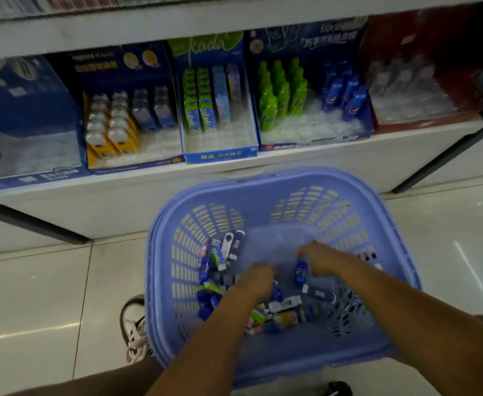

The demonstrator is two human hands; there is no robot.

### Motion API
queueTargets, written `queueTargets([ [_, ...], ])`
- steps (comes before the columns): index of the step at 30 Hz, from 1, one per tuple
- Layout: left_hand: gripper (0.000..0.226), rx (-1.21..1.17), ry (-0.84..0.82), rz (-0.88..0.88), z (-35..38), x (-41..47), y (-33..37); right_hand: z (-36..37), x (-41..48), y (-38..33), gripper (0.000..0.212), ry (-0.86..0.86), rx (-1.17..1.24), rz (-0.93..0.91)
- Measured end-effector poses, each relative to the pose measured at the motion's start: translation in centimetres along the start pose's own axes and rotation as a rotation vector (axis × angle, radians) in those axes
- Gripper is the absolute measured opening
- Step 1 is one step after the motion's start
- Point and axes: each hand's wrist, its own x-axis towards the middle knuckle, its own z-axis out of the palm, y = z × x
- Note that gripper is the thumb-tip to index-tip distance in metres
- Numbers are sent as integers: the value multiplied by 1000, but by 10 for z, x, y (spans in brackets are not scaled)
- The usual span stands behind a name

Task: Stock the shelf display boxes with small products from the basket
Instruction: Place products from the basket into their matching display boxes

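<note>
Both hands are down inside the basket (pixel 277 175), which stands on the floor (pixel 34 295) in front of the shelf (pixel 334 161).

The right hand (pixel 320 257) has its fingers drawn narrow and curled round a blue packet (pixel 301 271), which sits just beneath the fingertips. I cannot tell whether it is lifted off the basket bottom.

The left hand (pixel 256 278) reaches knuckles-up into the small products (pixel 284 305). Its fingers are smeared by blur, so I cannot tell whether they are wide, narrow or holding anything.

The small products lie heaped under and behind both sets of fingers, toward the near wall of the basket. A further cluster (pixel 223 252) (white, green and blue packets) lies just left of the left fingers, against the slotted side wall.

Well beyond the fingers, display boxes stand side by side on the shelf:
- The kada box (pixel 220 157) is ahead of the left fingers, with green and blue packs in its rear rows.
- The dark blue box (pixel 314 144) is ahead of the right fingers, with green bottles (pixel 281 90) and blue bottles (pixel 346 94).
- The red box (pixel 423 122) is farther right.
- The yellow-lined box (pixel 137 164) is farther left.

A shoe (pixel 134 324) rests on the floor, touching the basket's left side.
</note>
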Motion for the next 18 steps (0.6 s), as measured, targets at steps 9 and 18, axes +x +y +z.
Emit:
queueTargets([
  [9, 37, 92, -101, -93, 17, 14, -14, 22, 39, -14, 22, -23, 102, 45],
  [18, 14, -384, 150, -141, -2, 13, -16, -12, 30, -10, 34, 120, 129, -73],
])
